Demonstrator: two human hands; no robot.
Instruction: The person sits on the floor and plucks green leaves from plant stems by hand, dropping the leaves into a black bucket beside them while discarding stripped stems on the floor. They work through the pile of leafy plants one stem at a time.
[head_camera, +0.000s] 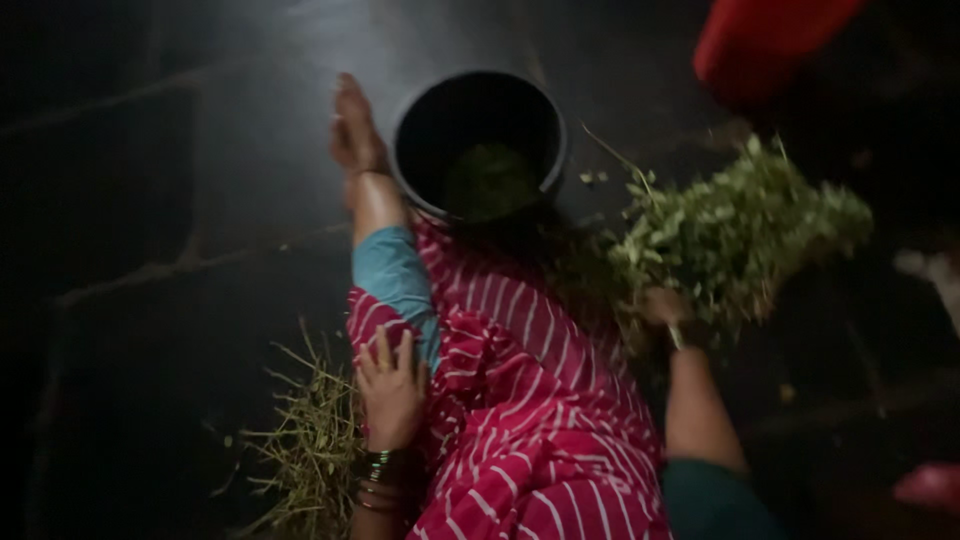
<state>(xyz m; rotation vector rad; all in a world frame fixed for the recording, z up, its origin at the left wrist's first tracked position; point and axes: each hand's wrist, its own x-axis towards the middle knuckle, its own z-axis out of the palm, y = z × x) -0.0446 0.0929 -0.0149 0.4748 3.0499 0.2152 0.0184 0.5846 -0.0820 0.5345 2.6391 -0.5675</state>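
Here, on the dark floor, a person sits in a red striped garment, one foot touching a dark round pot with plucked greens inside. The right hand is closed around a leafy bunch beside the pot; the left hand rests flat, fingers spread, on the knee, near bare stems. Stripping seems underway; plucking needs the left hand brought across.
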